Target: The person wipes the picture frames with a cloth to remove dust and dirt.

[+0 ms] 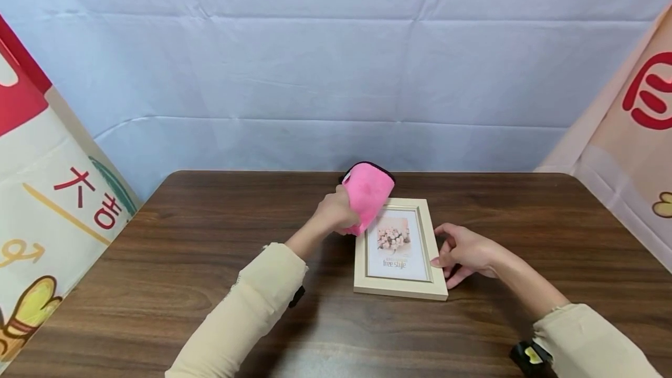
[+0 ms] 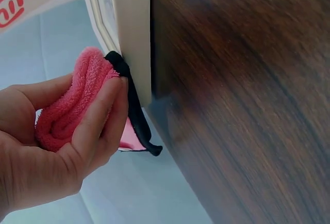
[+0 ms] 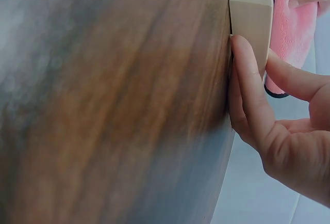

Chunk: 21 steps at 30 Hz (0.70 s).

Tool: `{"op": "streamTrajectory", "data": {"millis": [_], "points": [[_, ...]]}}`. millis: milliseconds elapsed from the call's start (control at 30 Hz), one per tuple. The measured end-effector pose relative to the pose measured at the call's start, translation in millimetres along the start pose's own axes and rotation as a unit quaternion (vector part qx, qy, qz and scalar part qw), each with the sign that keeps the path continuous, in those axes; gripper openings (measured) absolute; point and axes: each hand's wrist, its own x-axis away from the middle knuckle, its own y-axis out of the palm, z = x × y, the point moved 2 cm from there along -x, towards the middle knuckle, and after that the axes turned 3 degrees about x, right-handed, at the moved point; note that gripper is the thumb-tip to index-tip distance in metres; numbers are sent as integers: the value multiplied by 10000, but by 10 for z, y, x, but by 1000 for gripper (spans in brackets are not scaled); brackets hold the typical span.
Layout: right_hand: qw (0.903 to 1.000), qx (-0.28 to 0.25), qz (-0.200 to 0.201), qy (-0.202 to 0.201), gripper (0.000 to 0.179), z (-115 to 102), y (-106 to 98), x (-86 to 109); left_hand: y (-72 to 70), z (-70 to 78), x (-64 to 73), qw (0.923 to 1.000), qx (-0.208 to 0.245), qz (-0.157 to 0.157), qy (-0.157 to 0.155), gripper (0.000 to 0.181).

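Note:
My left hand (image 1: 336,212) grips a folded pink cloth (image 1: 369,190) with black edging. In the left wrist view the fluffy cloth (image 2: 77,100) is bunched between thumb and fingers, its black trim beside the frame's edge. A cream picture frame (image 1: 401,289) lies face up on the table, and the cloth overlaps its upper left corner. Inside the frame is a print (image 1: 394,238) of pink flowers with the words "free style". My right hand (image 1: 467,251) holds the frame's right side, thumb over the front border. The right wrist view shows its fingers (image 3: 250,84) against the frame's outer edge.
The dark wood-grain table (image 1: 173,267) has rounded far corners. Behind it hangs a creased pale blue cloth backdrop (image 1: 315,74). Printed panels stand at the left (image 1: 68,220) and at the right (image 1: 630,162). Cream sleeves (image 1: 252,308) cover both forearms.

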Motion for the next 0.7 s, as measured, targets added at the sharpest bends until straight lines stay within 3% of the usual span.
{"op": "streamTrajectory", "data": {"millis": [267, 500, 700], "points": [[10000, 45, 16, -35, 65, 9, -3, -16, 21, 31, -36, 9999, -152, -53, -29, 83], [10000, 51, 28, -35, 64, 7, -8, -11, 75, 302, 51, 9959, -624, 47, 652, 85], [10000, 42, 41, -30, 63, 4, -2, -12, 224, 489, 108, 9957, -451, -121, 803, 85]]}}
